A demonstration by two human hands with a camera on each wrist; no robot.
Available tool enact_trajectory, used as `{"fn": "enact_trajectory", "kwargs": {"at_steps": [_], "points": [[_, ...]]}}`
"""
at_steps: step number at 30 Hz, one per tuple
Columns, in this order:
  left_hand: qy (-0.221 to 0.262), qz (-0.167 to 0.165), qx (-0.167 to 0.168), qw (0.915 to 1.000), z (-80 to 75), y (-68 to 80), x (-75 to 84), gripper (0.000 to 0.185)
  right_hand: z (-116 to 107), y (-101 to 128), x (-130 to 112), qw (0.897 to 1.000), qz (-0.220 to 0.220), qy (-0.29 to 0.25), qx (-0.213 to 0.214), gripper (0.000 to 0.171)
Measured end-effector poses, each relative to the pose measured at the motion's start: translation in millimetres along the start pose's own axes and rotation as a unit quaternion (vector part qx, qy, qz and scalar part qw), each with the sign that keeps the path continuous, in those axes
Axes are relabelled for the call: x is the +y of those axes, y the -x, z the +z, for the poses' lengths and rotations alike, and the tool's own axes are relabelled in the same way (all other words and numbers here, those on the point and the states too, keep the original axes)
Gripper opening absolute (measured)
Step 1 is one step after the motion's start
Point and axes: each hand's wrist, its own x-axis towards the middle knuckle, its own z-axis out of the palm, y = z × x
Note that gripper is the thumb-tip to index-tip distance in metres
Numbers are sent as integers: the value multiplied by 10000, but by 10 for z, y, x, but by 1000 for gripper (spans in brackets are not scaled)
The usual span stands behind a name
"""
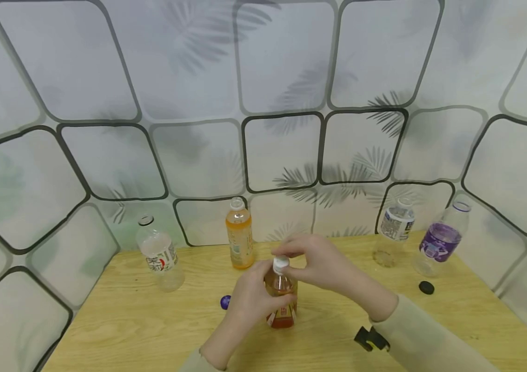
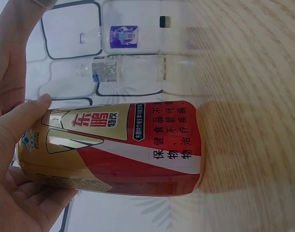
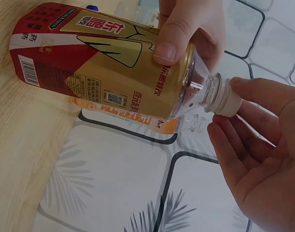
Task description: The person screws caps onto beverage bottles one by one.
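Observation:
Upright at the middle of the wooden table stands a drink bottle (image 1: 282, 310) with a gold and red wrapper; its base meets the wood in the left wrist view. My left hand (image 1: 255, 297) grips its upper body, thumb (image 3: 169, 48) on one side and fingers on the other. At the top, my right hand (image 1: 324, 261) pinches the white cap (image 3: 228, 98) between thumb and fingertips. The cap sits on the clear neck (image 3: 200, 84). Beside the left hand lies a small blue-purple cap (image 1: 225, 302), partly covered by that hand in the head view.
An orange drink bottle (image 1: 240, 237) stands behind. A clear labelled bottle (image 1: 161, 261) is at the left. Two more, one white-labelled (image 1: 396, 227) and one purple-labelled (image 1: 440, 242), stand at the right near a black cap (image 1: 427, 287). A patterned wall (image 1: 282, 150) closes the back.

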Motion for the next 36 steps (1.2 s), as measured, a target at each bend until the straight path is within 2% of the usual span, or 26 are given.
{"fn": "enact_trajectory", "kwargs": {"at_steps": [8, 13, 18, 22, 25, 30, 36], "points": [[-89, -40, -8, 10000, 5, -15, 0, 69, 14, -58, -47, 9985, 429, 347, 53, 16], [-45, -72, -40, 10000, 2, -9, 10, 65, 33, -28, -36, 9976, 573, 346, 172, 25], [-74, -60, -46, 9999, -3, 1, 21, 65, 52, 42, 1, 9987, 217, 317, 346, 36], [-101, -41, -32, 9999, -9, -3, 27, 67, 48, 53, 38, 9994, -194, -10, 280, 35], [-106, -33, -47, 9999, -10, -4, 26, 63, 43, 43, 51, 9990, -320, -293, 134, 33], [-83, -45, -51, 9999, -7, 3, 23, 60, 34, 20, 34, 9993, -106, -358, -2, 26], [-22, -109, -22, 9999, -13, 5, 26, 66, 62, -6, -8, 9993, 255, 80, 246, 18]]}}
